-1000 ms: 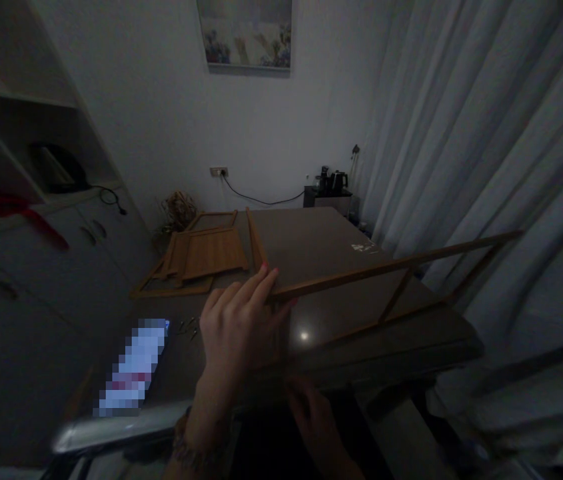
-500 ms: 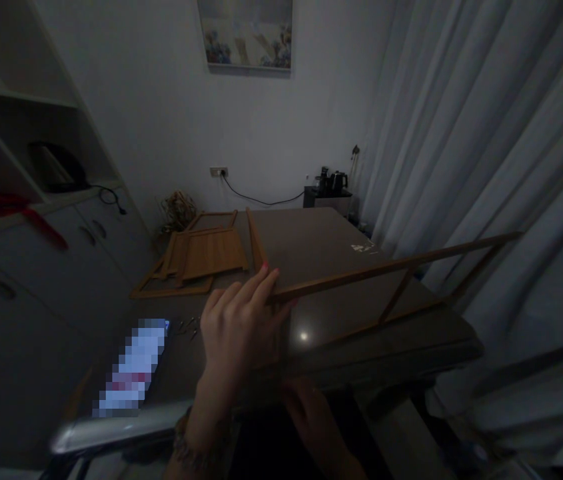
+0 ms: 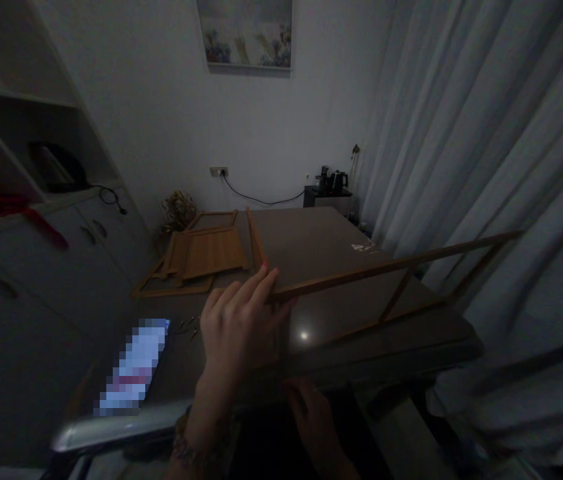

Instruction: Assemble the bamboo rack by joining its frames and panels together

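gripping unchanged, left hand (image 3: 234, 327) on wooden frame (image 3: 391, 267), right hand (image 3: 311, 417) barely shifted

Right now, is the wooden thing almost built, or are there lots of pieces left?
Only partly built. One ladder-like wooden frame already has its rails and crossbars joined. The left hand holds its near end up on the table, while the right hand sits below the table edge. Flat panels and small screws lie unused, so much remains.

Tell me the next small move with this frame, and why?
Probably bring the right hand up to the frame. Only the left hand grips it, at one end, and its far end overhangs the table edge.
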